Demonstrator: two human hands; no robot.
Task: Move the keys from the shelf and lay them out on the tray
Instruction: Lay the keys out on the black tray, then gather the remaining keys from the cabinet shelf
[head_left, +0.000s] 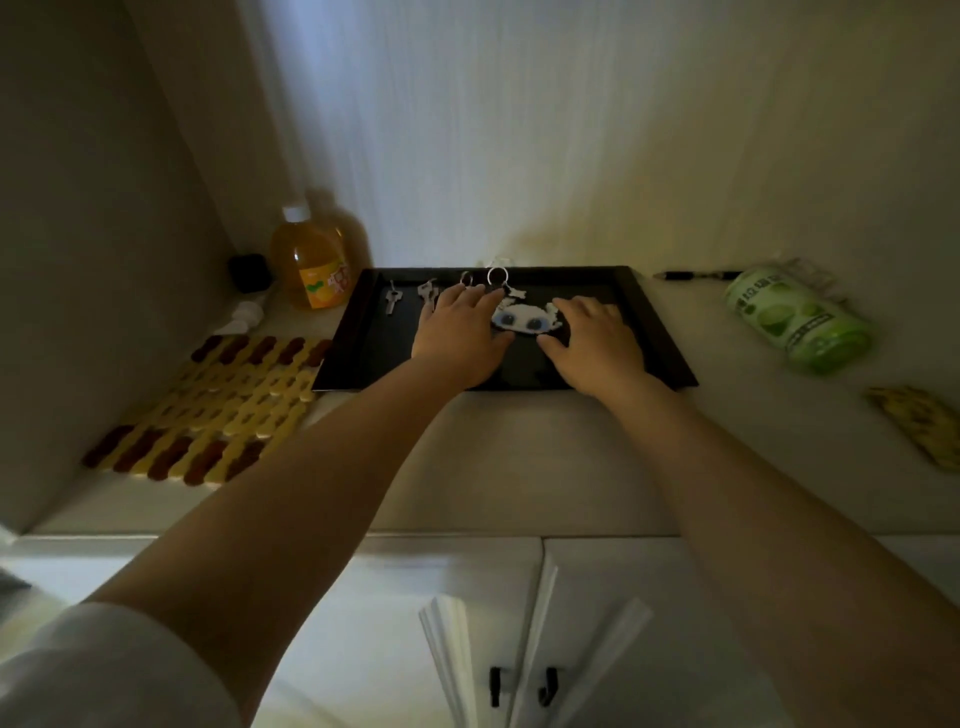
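Resting both hands (460, 332) on tray (660, 332), bottle label (322, 283) unreadable

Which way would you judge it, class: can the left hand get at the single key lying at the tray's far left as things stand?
Probably yes. The left hand rests on the tray just right of that key, and only a small key bunch lies between them.
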